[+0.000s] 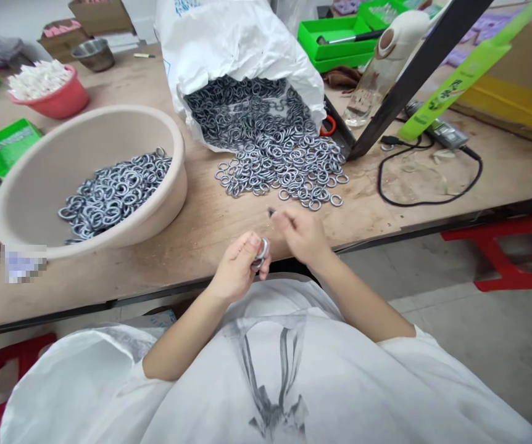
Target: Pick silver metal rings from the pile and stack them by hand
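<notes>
My left hand (238, 268) is closed, pinching what looks like one or two grey rings (263, 248) between thumb and fingers, just above the table's front edge. Close to its right, my right hand (303, 233) is curled with the fingertips pressed together. A small dark tip (271, 212) sticks out from its fingers; what it belongs to is hidden. Behind both hands lies a heap of grey rings (289, 160), spilling from the mouth of a white sack (242, 46). To the left, a beige basin (155, 216) holds many more such rings.
A dark metal post (414, 83) slants up at right, beside a clear bottle (363, 92) and a looped black cable (381, 185). Green trays (328, 31) stand behind. A red bowl (65, 98) of white pieces is at back left. Red stools (502, 253) flank the table.
</notes>
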Demonstrator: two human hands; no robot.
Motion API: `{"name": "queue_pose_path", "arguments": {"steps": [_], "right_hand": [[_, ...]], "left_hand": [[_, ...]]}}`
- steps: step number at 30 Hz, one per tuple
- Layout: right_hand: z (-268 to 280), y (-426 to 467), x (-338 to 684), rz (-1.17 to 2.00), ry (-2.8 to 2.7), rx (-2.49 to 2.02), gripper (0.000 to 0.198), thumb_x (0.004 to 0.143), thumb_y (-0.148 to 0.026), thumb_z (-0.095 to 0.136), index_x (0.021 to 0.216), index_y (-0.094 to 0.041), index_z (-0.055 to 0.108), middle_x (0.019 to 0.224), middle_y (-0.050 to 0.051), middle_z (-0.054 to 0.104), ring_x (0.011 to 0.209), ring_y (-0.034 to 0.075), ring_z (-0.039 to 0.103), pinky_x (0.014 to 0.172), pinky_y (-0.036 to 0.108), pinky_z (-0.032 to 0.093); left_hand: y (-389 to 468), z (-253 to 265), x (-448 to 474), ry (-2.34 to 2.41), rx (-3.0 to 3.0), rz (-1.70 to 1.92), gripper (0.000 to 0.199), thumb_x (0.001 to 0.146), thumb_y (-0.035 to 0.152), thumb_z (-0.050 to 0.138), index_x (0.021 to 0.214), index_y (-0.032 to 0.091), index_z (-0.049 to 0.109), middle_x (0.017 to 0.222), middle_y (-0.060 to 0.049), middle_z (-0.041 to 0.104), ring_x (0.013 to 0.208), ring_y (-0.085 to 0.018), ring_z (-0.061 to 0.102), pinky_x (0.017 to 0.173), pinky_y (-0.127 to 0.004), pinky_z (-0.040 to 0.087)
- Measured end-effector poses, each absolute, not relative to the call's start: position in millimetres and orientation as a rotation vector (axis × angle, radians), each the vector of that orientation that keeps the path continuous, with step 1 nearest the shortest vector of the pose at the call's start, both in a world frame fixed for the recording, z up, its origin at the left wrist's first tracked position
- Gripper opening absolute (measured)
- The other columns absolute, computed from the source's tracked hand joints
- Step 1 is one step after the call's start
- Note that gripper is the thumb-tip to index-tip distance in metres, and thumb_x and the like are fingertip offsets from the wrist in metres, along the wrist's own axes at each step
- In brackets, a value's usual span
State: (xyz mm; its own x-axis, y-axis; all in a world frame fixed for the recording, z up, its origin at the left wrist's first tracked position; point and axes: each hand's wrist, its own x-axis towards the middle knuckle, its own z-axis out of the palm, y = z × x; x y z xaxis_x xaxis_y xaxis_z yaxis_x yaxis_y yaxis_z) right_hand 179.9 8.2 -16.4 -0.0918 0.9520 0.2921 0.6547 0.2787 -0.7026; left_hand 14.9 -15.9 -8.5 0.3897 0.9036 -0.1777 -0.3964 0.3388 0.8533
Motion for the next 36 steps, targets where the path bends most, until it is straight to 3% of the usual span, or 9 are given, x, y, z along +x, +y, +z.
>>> {"name": "queue_pose_path", "arguments": {"steps": [2, 5, 7, 11, 16, 20, 25, 30, 36], "right_hand": [[-22, 27, 190, 0.398, -1.789, -1.762, 0.047, 0.101, -0.052, 0.038, 0.082, -0.018, 0.065, 0.071, 0.005, 0.065, 0.066, 0.019, 0.057, 0.061, 0.029, 0.031], [-28, 50, 198, 0.21, -1.896, -2.016, 0.032, 0.096, -0.045, 0.053, 0.107, -0.018, 0.067, 0.103, 0.012, 0.071, 0.083, 0.025, 0.063, 0.066, 0.03, 0.035], [-29, 58, 198, 0.174, -1.962, -2.076, 0.028, 0.095, -0.038, 0.055, 0.111, -0.018, 0.066, 0.11, 0.014, 0.069, 0.088, 0.027, 0.064, 0.069, 0.032, 0.038], [-25, 55, 192, 0.432, -1.864, -1.828, 0.016, 0.094, -0.028, 0.056, 0.096, -0.017, 0.067, 0.096, 0.01, 0.069, 0.084, 0.023, 0.061, 0.071, 0.032, 0.04], [-21, 21, 165, 1.155, -1.339, -1.025, 0.037, 0.085, -0.055, 0.066, 0.079, -0.02, 0.058, 0.071, -0.001, 0.058, 0.066, 0.013, 0.054, 0.063, 0.026, 0.045], [-27, -3, 137, 1.433, -1.036, -0.838, 0.038, 0.081, -0.056, 0.07, 0.083, -0.022, 0.055, 0.062, -0.005, 0.055, 0.05, 0.01, 0.052, 0.048, 0.025, 0.047], [-38, -13, 124, 1.391, -0.931, -0.85, 0.034, 0.083, -0.052, 0.07, 0.085, -0.022, 0.055, 0.056, -0.008, 0.05, 0.043, 0.007, 0.046, 0.041, 0.021, 0.041], [-36, -10, 135, 1.264, -1.087, -0.88, 0.035, 0.082, -0.052, 0.071, 0.09, -0.023, 0.054, 0.067, -0.005, 0.058, 0.055, 0.01, 0.054, 0.055, 0.025, 0.048], [-10, 0, 171, 0.96, -1.849, -0.855, 0.036, 0.096, -0.049, 0.053, 0.081, -0.018, 0.065, 0.07, -0.001, 0.06, 0.068, 0.012, 0.054, 0.067, 0.025, 0.04]], "left_hand": [[-16, -10, 14, 0.722, 0.827, 0.918, 0.042, 0.081, 0.05, 0.071, 0.068, 0.016, 0.05, 0.066, 0.003, 0.049, 0.049, -0.007, 0.048, 0.041, -0.018, 0.041], [-10, -12, 10, 0.764, 0.791, 0.927, 0.041, 0.078, 0.049, 0.075, 0.07, 0.015, 0.052, 0.07, 0.002, 0.054, 0.051, -0.006, 0.05, 0.042, -0.017, 0.043], [-3, -14, 7, 0.799, 0.766, 0.924, 0.041, 0.075, 0.048, 0.079, 0.074, 0.014, 0.055, 0.074, 0.0, 0.058, 0.053, -0.006, 0.053, 0.043, -0.016, 0.044], [9, -17, -1, 0.862, 0.72, 0.955, 0.04, 0.071, 0.045, 0.083, 0.078, 0.013, 0.058, 0.073, 0.0, 0.062, 0.052, -0.004, 0.054, 0.043, -0.014, 0.045], [11, -19, 1, 0.84, 0.719, 0.978, 0.052, 0.067, 0.033, 0.086, 0.109, 0.019, 0.061, 0.069, 0.004, 0.063, 0.048, -0.006, 0.054, 0.043, -0.015, 0.046], [2, -17, 12, 0.816, 0.676, 1.042, 0.041, 0.071, 0.041, 0.08, 0.098, 0.015, 0.064, 0.069, 0.002, 0.062, 0.052, -0.009, 0.057, 0.043, -0.018, 0.05], [-5, -17, 18, 0.847, 0.699, 1.097, 0.04, 0.071, 0.047, 0.081, 0.088, 0.018, 0.06, 0.062, 0.004, 0.057, 0.05, -0.008, 0.054, 0.044, -0.018, 0.049], [-2, -18, 8, 0.823, 0.797, 1.08, 0.039, 0.067, 0.043, 0.085, 0.087, 0.017, 0.064, 0.066, 0.003, 0.058, 0.053, -0.007, 0.052, 0.045, -0.016, 0.047], [2, -10, -8, 0.873, 1.152, 1.017, 0.033, 0.077, 0.047, 0.077, 0.084, 0.016, 0.069, 0.067, 0.0, 0.059, 0.055, -0.008, 0.052, 0.049, -0.019, 0.048]]}}
